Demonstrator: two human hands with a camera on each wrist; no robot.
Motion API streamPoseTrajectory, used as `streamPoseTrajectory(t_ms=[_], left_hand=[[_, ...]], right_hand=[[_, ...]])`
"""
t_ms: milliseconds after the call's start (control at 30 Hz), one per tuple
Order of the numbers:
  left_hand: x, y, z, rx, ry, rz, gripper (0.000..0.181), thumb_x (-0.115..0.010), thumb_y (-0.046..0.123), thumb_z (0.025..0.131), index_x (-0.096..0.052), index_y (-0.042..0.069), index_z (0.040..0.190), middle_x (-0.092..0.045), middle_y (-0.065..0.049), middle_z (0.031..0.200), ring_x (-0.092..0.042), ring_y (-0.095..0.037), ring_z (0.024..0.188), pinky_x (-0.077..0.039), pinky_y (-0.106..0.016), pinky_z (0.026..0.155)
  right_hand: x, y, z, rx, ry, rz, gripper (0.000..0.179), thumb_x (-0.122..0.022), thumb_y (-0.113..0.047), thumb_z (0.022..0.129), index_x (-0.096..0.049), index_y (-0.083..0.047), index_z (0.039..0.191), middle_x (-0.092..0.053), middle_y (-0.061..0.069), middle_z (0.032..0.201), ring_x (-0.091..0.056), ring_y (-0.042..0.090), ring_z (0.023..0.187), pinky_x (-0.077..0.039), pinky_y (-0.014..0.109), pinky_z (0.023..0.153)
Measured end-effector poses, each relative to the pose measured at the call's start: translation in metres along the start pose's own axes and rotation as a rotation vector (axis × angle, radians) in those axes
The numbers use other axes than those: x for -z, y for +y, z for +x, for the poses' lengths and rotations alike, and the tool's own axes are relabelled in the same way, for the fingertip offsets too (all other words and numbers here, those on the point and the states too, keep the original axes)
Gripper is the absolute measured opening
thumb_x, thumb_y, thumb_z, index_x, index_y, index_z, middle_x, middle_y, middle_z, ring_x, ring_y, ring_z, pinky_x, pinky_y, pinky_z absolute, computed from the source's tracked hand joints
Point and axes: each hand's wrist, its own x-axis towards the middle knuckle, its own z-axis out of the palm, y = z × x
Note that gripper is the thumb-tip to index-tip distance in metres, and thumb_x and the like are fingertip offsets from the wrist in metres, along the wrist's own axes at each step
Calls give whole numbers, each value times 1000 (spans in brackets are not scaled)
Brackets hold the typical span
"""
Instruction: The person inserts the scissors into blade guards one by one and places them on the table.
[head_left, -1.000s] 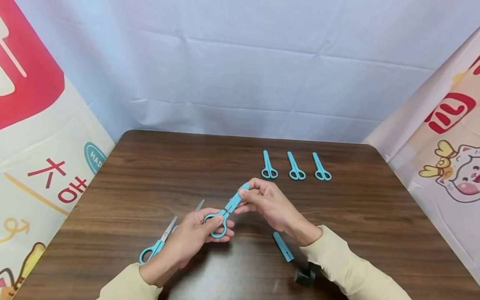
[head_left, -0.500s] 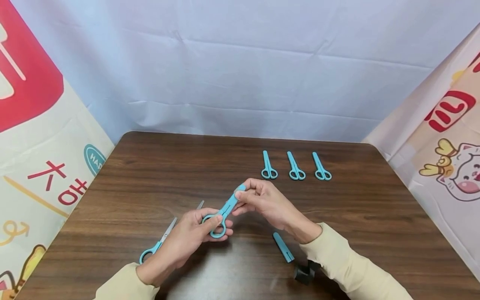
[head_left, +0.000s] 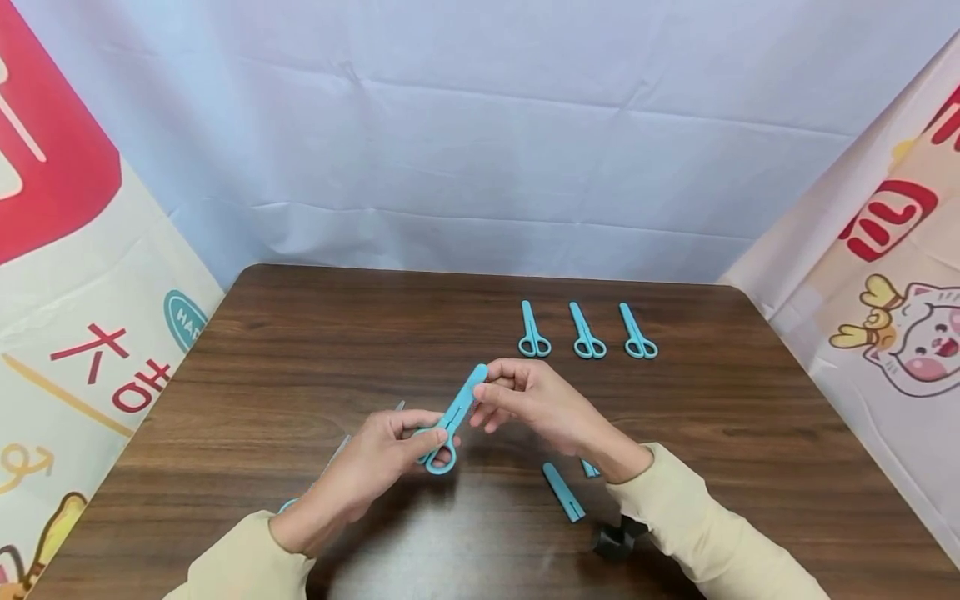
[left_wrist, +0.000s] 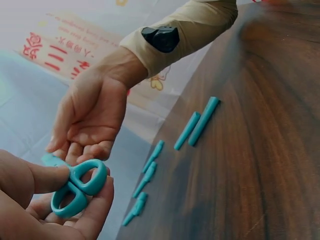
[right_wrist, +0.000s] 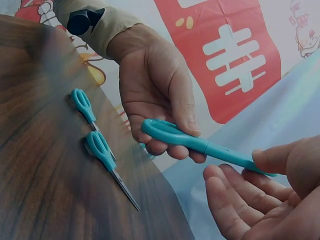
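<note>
My left hand (head_left: pixel 375 458) holds a pair of light-blue scissors (head_left: pixel 441 458) by the handle loops, thumb on top. A matching blade cover (head_left: pixel 467 396) encloses the blades and reaches the handles, its tip pointing up and right. Near that tip, my right hand (head_left: pixel 536 400) pinches the cover lightly; in the right wrist view its thumb (right_wrist: pixel 270 159) lies on the cover and the other fingers spread loosely below. Two uncovered scissors lie on the table at left; the right wrist view shows the nearer pair (right_wrist: pixel 102 152) and the farther pair (right_wrist: pixel 82 105). My left arm mostly hides them in the head view.
Three covered scissors (head_left: pixel 588 343) lie in a row toward the back right of the wooden table (head_left: pixel 360 325). Two loose blade covers (head_left: pixel 564 493) rest by my right forearm, one partly hidden. A black device (left_wrist: pixel 161 39) sits on my right sleeve. Cloth hangs behind the table.
The cover has slid down over the blades, closing the gap at the handles. Both hands shifted slightly, and the right fingers loosened. A second loose cover has come into view by the right forearm.
</note>
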Motion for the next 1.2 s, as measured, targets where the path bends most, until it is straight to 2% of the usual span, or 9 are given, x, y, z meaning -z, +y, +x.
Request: streamPoseTrajectory(t_ms=[267,500,700,833,1033,1200], left_hand=[[8,7,15,14,45,-42,25,-66,12,100,-71,-6,118,-73,-8,91,-68,-18,86,-59,-36,87],[14,13,33,51,78,-84,24,-68,13,100,-71,-3,118,-74,-11,97,-70,-20,90,-59,-36,87],[22,20,50,66,91,-97,31,-65,13,103,-65,-3,129,-74,-12,99,-71,-19,92,-58,-38,92],[24,23,61,63,97,-118,36,-64,12,104,-61,-3,136,-73,-14,105,-72,-19,94,-58,-39,96],[28,26,75,61,120,-81,36,-65,14,104,-62,-3,135,-71,-17,107,-71,-21,95,-56,-46,100],[31,29,87,87,157,1,38,-67,21,103,-64,1,135,-73,-13,109,-71,-24,100,-57,-41,96]], right_hand=[[19,-7,-11,-22,28,-75,29,-63,-16,105,-62,4,127,-70,27,117,-74,29,93,-63,45,83],[43,-12,-27,-17,83,-124,28,-63,-12,104,-61,6,126,-72,18,116,-73,30,93,-63,42,80],[67,-13,-44,-3,152,-198,28,-63,-13,105,-61,5,125,-71,19,117,-73,28,93,-63,40,80],[80,-14,-56,1,186,-229,29,-63,-12,105,-60,7,126,-73,14,114,-73,28,93,-63,38,79],[93,-14,-72,-23,244,-234,31,-63,-14,105,-59,8,126,-73,13,114,-73,26,93,-63,38,80],[102,-11,-84,-30,259,-227,32,-62,-13,105,-57,11,126,-73,10,113,-73,24,93,-63,37,79]])
